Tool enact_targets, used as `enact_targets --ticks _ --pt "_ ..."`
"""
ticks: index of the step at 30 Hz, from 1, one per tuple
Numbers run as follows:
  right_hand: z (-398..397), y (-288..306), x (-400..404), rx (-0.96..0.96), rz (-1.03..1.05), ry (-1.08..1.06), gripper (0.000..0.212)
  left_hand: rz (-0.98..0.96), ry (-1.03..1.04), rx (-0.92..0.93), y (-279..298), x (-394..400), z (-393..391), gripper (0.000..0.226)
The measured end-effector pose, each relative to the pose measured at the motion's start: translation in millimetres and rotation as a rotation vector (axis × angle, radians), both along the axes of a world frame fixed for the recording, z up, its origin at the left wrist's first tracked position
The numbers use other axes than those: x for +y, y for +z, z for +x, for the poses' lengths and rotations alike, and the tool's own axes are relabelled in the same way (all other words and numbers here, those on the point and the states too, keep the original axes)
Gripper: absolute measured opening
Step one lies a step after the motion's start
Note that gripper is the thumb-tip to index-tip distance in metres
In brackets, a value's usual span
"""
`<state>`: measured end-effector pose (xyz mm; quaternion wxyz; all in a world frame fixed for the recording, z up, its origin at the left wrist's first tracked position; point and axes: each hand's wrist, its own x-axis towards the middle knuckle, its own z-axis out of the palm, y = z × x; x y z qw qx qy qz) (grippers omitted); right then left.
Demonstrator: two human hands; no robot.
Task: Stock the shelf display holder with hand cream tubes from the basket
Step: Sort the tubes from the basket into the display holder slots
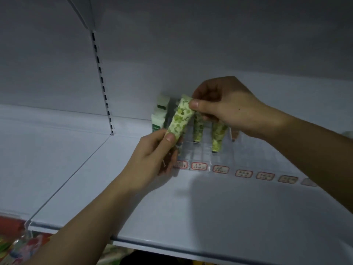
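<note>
Both hands (191, 129) pinch tube (179, 119), seemingly.

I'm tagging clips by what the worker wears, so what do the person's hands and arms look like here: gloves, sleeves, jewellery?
Both arms are bare as far as the picture shows them; no sleeve comes into view. The left hand and the right hand wear no gloves, and no ring, watch or bracelet shows on either. The fingernails look short and unpainted in this dim light.

White cartons (159, 116), red-bordered price labels (199, 166)
</note>
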<state>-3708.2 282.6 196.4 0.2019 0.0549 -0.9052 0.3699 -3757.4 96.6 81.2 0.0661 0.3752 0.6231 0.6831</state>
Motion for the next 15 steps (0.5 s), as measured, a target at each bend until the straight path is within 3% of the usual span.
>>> enact_targets --ticks 2,5,9,12,15 --pt "9.1 1.2 13.0 -0.03 -0.092 -0.002 0.005 -0.094 0.023 0.113 2.7 10.4 4.7 0.034" --pt "18.1 1.4 25.4 -0.045 -0.192 0.046 0.008 -0.176 0.02 0.162 8.3 27.5 9.4 0.037" --pt "24.5 1.5 33.1 -0.025 -0.079 0.006 0.008 -0.212 0.1 0.2 6.2 42.0 19.3 0.027" --pt "20.7 -1.2 39.9 0.048 -0.045 -0.128 0.006 -0.338 0.381 0.446 -15.9 40.0 21.0 0.019" --pt "10.6 -4.3 42.0 0.081 0.09 -0.245 0.01 -0.491 0.439 0.594 -29.3 37.2 21.4 0.029"
